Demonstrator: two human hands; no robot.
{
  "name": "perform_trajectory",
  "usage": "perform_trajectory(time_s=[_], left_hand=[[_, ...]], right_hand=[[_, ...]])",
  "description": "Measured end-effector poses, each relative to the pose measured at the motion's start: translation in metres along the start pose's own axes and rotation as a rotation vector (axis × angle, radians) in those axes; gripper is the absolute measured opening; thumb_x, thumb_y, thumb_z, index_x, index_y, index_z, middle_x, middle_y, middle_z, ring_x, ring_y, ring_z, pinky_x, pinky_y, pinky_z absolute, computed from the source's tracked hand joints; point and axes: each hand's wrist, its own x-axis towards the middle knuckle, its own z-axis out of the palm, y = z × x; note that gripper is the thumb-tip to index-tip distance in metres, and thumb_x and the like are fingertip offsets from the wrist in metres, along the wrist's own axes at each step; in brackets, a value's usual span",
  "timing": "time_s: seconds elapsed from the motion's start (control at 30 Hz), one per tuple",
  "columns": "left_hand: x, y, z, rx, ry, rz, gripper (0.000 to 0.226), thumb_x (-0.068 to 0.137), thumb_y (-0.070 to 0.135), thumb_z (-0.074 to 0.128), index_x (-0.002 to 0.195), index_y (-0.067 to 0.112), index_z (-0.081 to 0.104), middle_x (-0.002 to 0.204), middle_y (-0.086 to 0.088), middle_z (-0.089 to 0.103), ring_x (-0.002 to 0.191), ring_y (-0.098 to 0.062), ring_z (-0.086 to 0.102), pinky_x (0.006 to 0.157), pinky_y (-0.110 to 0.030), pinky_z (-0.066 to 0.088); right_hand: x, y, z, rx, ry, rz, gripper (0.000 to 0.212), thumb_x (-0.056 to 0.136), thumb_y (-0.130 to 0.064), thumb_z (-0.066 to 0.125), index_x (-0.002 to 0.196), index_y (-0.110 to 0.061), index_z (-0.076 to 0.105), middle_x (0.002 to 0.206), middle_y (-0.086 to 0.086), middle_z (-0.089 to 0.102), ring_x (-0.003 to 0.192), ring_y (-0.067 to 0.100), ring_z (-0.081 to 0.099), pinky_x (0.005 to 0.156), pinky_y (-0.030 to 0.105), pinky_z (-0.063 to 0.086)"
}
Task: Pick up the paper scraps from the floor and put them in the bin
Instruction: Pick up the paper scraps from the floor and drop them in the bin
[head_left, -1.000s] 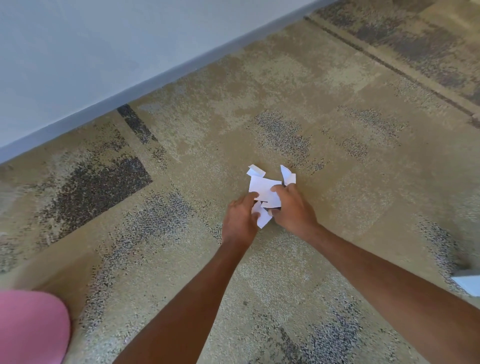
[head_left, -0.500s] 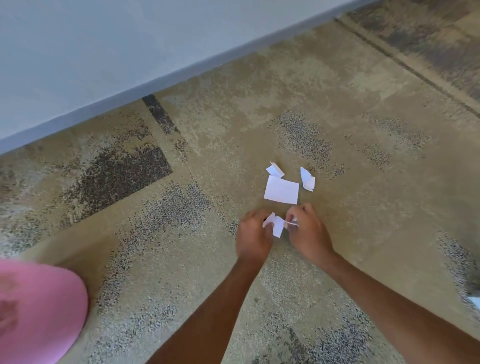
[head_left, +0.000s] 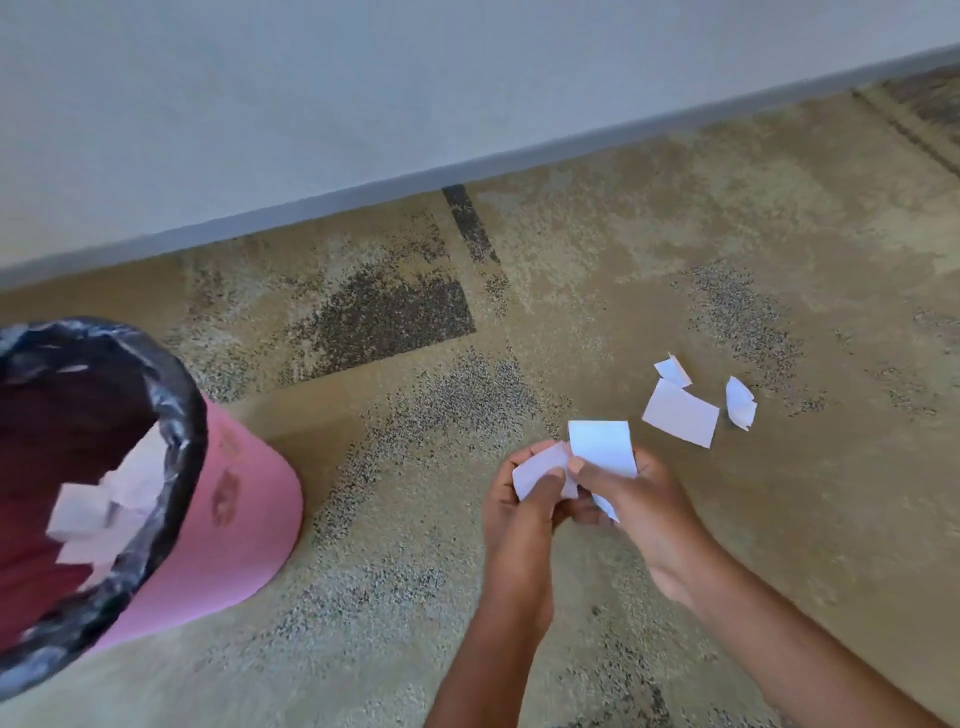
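My left hand and right hand meet, each pinching torn white paper scraps, and the black-lined pink plastic bin stands well apart to their left, nearer the left hand, while three loose white scraps lie just beyond the right.

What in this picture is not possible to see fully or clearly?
1. Head view: the bin is cut by the left edge and blurred; the scraps inside cannot be counted.
2. Head view: the left hand and right hand cover part of the held scraps; their number is unclear.
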Motion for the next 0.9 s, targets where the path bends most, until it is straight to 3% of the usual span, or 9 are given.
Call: perform_trajectory(time_s=[0.17, 0.27, 0.4, 0.47, 0.6, 0.7, 0.77, 0.83, 0.9], left_hand=[[-0.028, 0.078, -0.006, -0.032, 0.091, 0.155, 0.029, 0.106, 0.004, 0.055, 0.127, 0.013, 0.073, 0.114, -0.020, 0.078, 0.088, -0.022, 0.071, 0.078, -0.043, 0.061], [-0.047, 0.123, -0.014, -0.039, 0.164, 0.277, 0.031, 0.107, 0.006, 0.055, 0.129, 0.019, 0.072, 0.118, -0.015, 0.079, 0.094, -0.021, 0.072, 0.082, -0.046, 0.059], [-0.071, 0.176, -0.038, -0.087, 0.250, 0.441, 0.036, 0.107, 0.004, 0.053, 0.137, 0.021, 0.066, 0.120, -0.011, 0.078, 0.096, -0.023, 0.069, 0.068, -0.034, 0.059], [-0.085, 0.198, -0.053, -0.127, 0.278, 0.485, 0.039, 0.107, 0.004, 0.052, 0.141, 0.020, 0.062, 0.120, -0.014, 0.077, 0.095, -0.026, 0.065, 0.068, -0.034, 0.057], [-0.109, 0.232, -0.085, -0.149, 0.386, 0.544, 0.040, 0.107, 0.015, 0.055, 0.146, 0.024, 0.058, 0.112, -0.008, 0.076, 0.085, -0.024, 0.067, 0.077, -0.037, 0.058], [-0.119, 0.244, -0.107, -0.093, 0.430, 0.582, 0.041, 0.107, 0.033, 0.058, 0.143, 0.016, 0.062, 0.135, -0.017, 0.072, 0.119, -0.038, 0.072, 0.102, -0.050, 0.054], [-0.126, 0.250, -0.119, -0.110, 0.476, 0.581, 0.040, 0.102, 0.047, 0.060, 0.129, 0.020, 0.073, 0.134, -0.010, 0.072, 0.130, -0.030, 0.068, 0.116, -0.052, 0.048], [-0.131, 0.254, -0.129, -0.164, 0.553, 0.555, 0.061, 0.094, 0.059, 0.067, 0.145, 0.025, 0.062, 0.154, -0.005, 0.057, 0.146, -0.020, 0.054, 0.120, -0.050, 0.043], [-0.133, 0.255, -0.136, -0.207, 0.587, 0.560, 0.081, 0.086, 0.065, 0.070, 0.156, 0.029, 0.052, 0.164, -0.007, 0.044, 0.153, -0.022, 0.043, 0.121, -0.050, 0.041]], right_hand=[[-0.027, -0.059, 0.055, -0.006, -0.218, -0.124, 0.020, 0.103, -0.011, 0.067, 0.121, -0.016, 0.075, 0.105, 0.013, 0.082, 0.085, 0.023, 0.076, 0.078, 0.042, 0.067], [-0.042, -0.091, 0.094, -0.008, -0.371, -0.186, 0.023, 0.103, -0.012, 0.068, 0.124, -0.019, 0.073, 0.108, 0.012, 0.081, 0.086, 0.023, 0.074, 0.077, 0.040, 0.065], [-0.061, -0.124, 0.148, 0.007, -0.587, -0.215, 0.029, 0.101, -0.013, 0.071, 0.129, -0.022, 0.072, 0.111, 0.004, 0.081, 0.086, 0.019, 0.072, 0.083, 0.047, 0.065], [-0.068, -0.136, 0.174, 0.011, -0.696, -0.200, 0.033, 0.100, -0.013, 0.072, 0.132, -0.021, 0.071, 0.111, 0.004, 0.080, 0.086, 0.021, 0.072, 0.077, 0.041, 0.064], [-0.077, -0.145, 0.221, -0.006, -0.855, -0.113, 0.039, 0.098, -0.018, 0.076, 0.135, -0.012, 0.066, 0.120, 0.017, 0.077, 0.095, 0.026, 0.071, 0.084, 0.042, 0.061], [-0.078, -0.141, 0.247, -0.030, -0.964, -0.074, 0.040, 0.103, -0.033, 0.071, 0.137, -0.013, 0.065, 0.131, 0.011, 0.074, 0.114, 0.029, 0.073, 0.100, 0.048, 0.061], [-0.077, -0.136, 0.259, -0.021, -1.027, -0.058, 0.045, 0.103, -0.047, 0.067, 0.142, -0.025, 0.063, 0.146, 0.003, 0.067, 0.133, 0.028, 0.066, 0.109, 0.051, 0.056], [-0.076, -0.133, 0.266, 0.005, -1.056, -0.028, 0.048, 0.096, -0.057, 0.069, 0.140, -0.040, 0.061, 0.156, -0.008, 0.058, 0.143, 0.023, 0.058, 0.112, 0.048, 0.055], [-0.077, -0.131, 0.266, 0.034, -1.046, 0.021, 0.053, 0.086, -0.059, 0.070, 0.135, -0.046, 0.057, 0.156, -0.012, 0.051, 0.146, 0.026, 0.052, 0.112, 0.044, 0.055]])
